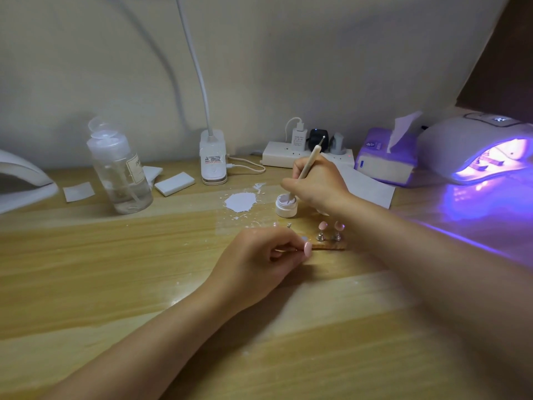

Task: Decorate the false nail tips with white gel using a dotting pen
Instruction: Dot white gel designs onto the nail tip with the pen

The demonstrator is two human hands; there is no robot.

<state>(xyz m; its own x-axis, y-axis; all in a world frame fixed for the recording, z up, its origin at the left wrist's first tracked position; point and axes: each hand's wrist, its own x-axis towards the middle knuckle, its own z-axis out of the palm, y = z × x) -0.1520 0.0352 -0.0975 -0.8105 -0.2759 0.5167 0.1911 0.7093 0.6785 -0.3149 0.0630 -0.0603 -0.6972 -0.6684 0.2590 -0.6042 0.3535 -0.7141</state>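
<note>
Head view: dotting pen dipping into the white gel pot.
The right hand point(315, 183) is pinching the dotting pen point(308, 166) in curled fingers, its lower tip sitting in the open gel pot point(286, 205) on the desk point(115, 269). The left hand point(259, 261) is pinching a pink nail tip point(308, 249) just beside two nail tips on stands point(328, 230).

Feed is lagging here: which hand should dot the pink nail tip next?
Right. The right hand grips the dotting pen, tip in the white gel jar; the left hand is busy pinching the pink nail tip.
</note>
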